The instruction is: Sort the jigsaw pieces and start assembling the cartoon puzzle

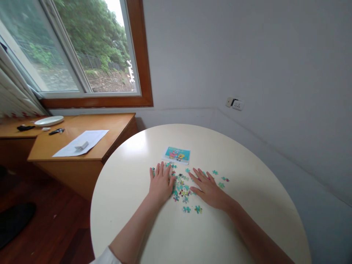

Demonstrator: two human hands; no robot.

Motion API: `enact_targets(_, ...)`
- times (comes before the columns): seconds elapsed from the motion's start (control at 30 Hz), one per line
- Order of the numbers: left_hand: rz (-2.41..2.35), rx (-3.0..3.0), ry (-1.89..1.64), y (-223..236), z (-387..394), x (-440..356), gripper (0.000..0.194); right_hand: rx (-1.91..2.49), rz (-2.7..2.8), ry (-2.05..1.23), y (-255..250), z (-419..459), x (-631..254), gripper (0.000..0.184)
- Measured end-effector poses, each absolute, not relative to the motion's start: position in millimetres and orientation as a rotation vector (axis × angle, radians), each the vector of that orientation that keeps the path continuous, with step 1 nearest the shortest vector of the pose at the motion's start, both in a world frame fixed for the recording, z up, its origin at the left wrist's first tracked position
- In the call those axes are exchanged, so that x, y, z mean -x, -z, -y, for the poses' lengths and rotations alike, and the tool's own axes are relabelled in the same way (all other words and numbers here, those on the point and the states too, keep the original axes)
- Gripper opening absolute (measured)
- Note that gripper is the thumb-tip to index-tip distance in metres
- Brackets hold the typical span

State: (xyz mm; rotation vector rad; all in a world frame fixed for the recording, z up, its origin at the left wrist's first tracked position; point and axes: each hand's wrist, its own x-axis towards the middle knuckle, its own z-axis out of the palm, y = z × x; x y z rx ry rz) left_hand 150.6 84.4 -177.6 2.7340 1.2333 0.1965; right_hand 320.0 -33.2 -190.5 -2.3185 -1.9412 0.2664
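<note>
Both of my hands rest palm down among loose jigsaw puzzle pieces (183,190) on a round white table (121,205). My left hand (161,183) lies at the pile's left side with its fingers spread, covering some pieces. To the right of the pile, my right hand (207,189) is also spread, its fingertips over or beside several pieces. Most pieces are teal with bits of yellow, red and white. Beyond the hands lies a picture card (177,155) showing cartoon figures on teal. What is under the palms is hidden.
Left of the round table stands a wooden desk (90,123) with a paper sheet (97,135), a small white box (81,145), a white plate (49,121) and small dark items. Behind are a window (90,55) and a wall with a socket (237,105).
</note>
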Motion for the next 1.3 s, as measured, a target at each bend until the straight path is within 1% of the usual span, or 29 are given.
enact_targets(0.1,-1.284,-2.696,-0.111,180,-94,-148,0.055,2.315,1.943,-0.289,189,34,-320,0.059)
enact_targets(0.27,-1.215,-2.717,-0.020,180,-92,-147,0.056,2.290,1.949,-0.306,189,34,-321,0.058)
enact_targets(0.53,-1.088,-2.748,-0.014,176,-80,-147,0.054,2.296,1.934,-0.309,189,34,-320,0.059)
enact_targets(0.83,-0.998,-2.742,-0.165,162,-71,-149,0.042,2.238,1.923,-0.301,189,34,-321,0.053)
enact_targets(0.93,-1.187,-2.734,-0.210,163,-76,-149,0.045,2.223,1.918,-0.308,188,34,-321,0.054)
enact_targets(1.07,-1.433,-2.682,-0.111,172,-86,-147,0.057,2.213,1.906,-0.334,187,34,-322,0.055)
enact_targets(1.17,-1.385,-2.682,-0.025,177,-88,-146,0.061,2.212,1.903,-0.338,187,34,-322,0.055)
enact_targets(1.3,-1.232,-2.731,0.006,176,-80,-147,0.059,2.228,1.897,-0.339,187,34,-322,0.055)
